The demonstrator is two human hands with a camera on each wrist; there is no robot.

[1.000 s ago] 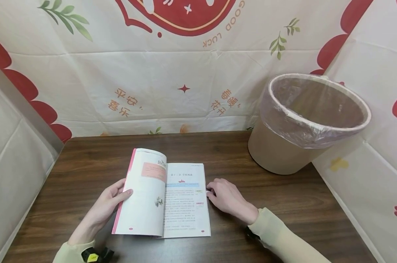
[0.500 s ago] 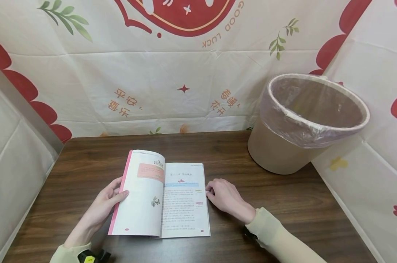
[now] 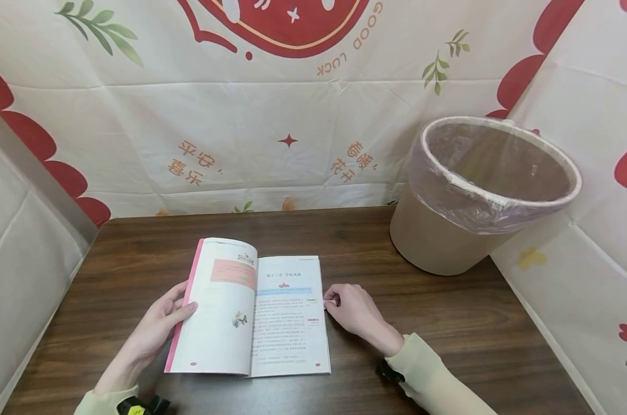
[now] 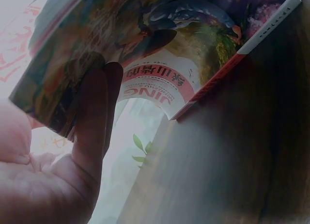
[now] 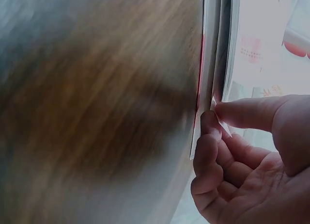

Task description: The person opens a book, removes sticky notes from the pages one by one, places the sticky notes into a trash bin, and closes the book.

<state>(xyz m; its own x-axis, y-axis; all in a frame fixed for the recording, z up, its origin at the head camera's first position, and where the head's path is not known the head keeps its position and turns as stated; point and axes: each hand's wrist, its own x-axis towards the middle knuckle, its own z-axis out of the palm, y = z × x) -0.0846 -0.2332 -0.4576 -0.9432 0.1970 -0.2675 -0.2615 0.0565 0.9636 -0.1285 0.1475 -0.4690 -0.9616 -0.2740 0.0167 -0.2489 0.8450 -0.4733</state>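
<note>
An open book (image 3: 287, 340) with printed pages lies on the dark wooden table, its left half raised and curving up from the spine. My left hand (image 3: 154, 325) grips that raised half by its outer edge, thumb on the page and fingers behind the cover. The left wrist view shows the colourful illustrated cover (image 4: 213, 20) from below, bent above the table. At the book's right edge, my right hand (image 3: 357, 311) pinches a small white piece of paper (image 5: 225, 129) between thumb and index finger; I cannot tell whether it is part of a page. The other right fingers are curled.
A tan waste bin (image 3: 443, 245) with a clear plastic liner stands at the table's back right. Behind the table (image 3: 136, 253) hangs a white cloth (image 3: 261, 127) with red and green prints. Pale cloth panels close off both sides.
My left hand has moved left and slightly down, lowering the book's left half outward so it opens wider. The right hand stays at the right edge, almost unmoved.
</note>
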